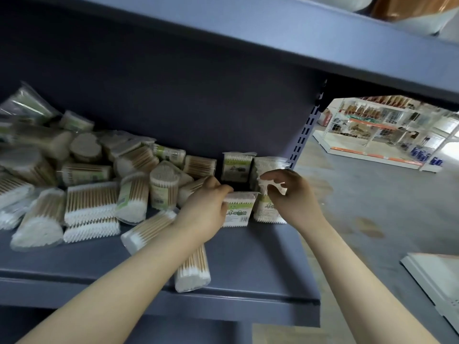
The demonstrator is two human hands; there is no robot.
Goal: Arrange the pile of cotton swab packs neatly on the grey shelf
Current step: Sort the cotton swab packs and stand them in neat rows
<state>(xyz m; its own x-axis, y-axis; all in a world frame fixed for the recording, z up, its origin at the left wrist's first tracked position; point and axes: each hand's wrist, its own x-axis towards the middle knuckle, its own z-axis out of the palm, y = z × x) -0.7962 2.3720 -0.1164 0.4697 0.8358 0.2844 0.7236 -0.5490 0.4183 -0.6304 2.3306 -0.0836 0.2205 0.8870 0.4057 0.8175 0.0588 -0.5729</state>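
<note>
A loose pile of cotton swab packs (82, 184) covers the left and middle of the grey shelf (248, 264). At the shelf's right end stand several upright packs in two rows. My left hand (206, 209) grips the left front pack (238, 209) from its left side. My right hand (290, 194) pinches the plastic top of the right front pack (267, 212). Behind them stand two more packs (236, 167), upright against the back wall. One pack (192, 271) lies under my left forearm near the front edge.
The upper shelf board (273, 33) overhangs close above. A slotted upright post (306, 135) marks the shelf's right end. Beyond it lie the concrete floor and distant store racks (377, 130). A white panel (437, 279) sits low right.
</note>
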